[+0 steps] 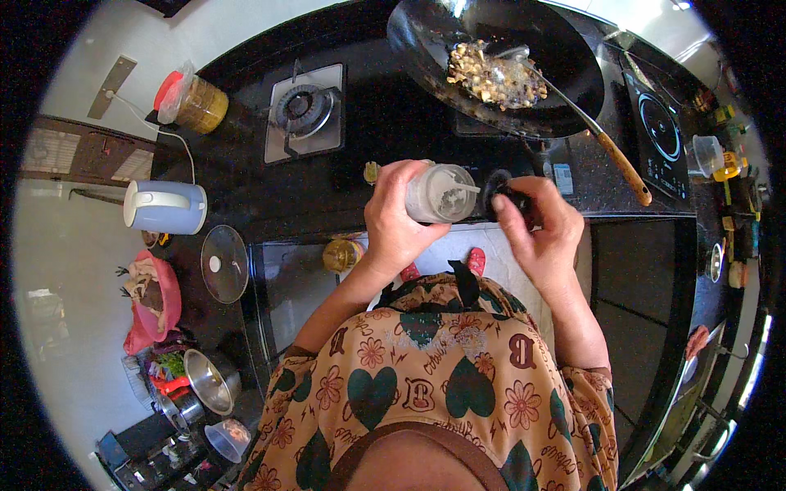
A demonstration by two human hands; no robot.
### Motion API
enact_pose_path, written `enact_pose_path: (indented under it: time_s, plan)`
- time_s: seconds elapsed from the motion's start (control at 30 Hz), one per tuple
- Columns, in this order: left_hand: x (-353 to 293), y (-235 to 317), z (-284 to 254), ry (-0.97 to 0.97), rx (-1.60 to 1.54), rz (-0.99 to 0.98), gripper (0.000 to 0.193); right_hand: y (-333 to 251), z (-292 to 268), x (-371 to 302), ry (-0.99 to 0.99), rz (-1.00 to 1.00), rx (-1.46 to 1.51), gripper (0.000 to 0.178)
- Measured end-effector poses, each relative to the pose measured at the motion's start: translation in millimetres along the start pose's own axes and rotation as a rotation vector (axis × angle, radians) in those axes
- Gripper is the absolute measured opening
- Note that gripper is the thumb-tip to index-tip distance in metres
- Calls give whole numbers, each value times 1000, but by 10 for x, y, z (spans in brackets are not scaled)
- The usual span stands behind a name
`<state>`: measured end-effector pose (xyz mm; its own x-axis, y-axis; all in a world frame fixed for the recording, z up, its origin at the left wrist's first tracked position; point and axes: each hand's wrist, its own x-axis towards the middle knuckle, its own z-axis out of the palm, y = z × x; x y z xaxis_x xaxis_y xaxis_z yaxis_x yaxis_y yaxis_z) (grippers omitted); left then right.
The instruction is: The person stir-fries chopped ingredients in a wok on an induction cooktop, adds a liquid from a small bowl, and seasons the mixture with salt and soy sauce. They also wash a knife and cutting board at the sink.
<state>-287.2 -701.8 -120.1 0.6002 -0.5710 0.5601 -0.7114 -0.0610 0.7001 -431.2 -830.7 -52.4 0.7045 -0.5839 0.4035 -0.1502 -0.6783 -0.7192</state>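
Note:
My left hand (391,214) is wrapped round a clear jar (427,196), tilted so its mouth faces up toward me. White grains lie inside, and a thin white spoon handle (465,187) sticks out over its rim. Close to the jar's right side, my right hand (547,229) pinches a round black lid (494,190), apart from the jar. Beyond both hands stands a black wok (565,57) with chopped browned food (491,80) in it. A spatula (610,147) with a wooden handle rests in the wok, its handle reaching over the counter's near edge.
A bare gas burner (303,112) sits left of the wok, an induction plate (660,123) right. Further left are a red-lidded jar (201,105), a blue kettle (168,208), a glass lid (224,263), a pink basin (167,296) and a steel bowl (210,381).

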Motion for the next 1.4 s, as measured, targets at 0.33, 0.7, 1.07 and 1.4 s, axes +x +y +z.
enact_pose_path:
  time_s: [0.33, 0.7, 1.07, 1.4]
  plan:
    - [27, 52, -41, 9, 17, 10, 71, 151, 201, -42, -76, 331, 418, 16]
    - [-24, -61, -28, 24, -28, -91, 71, 107, -32, -3, -15, 386, 613, 13]
    - [-112, -156, -26, 0, -111, -135, 67, 758, -212, 1030, 329, 141, 128, 18]
    - [-419, -334, -68, -141, -198, -219, 69, 287, -452, 526, 266, 257, 332, 8]
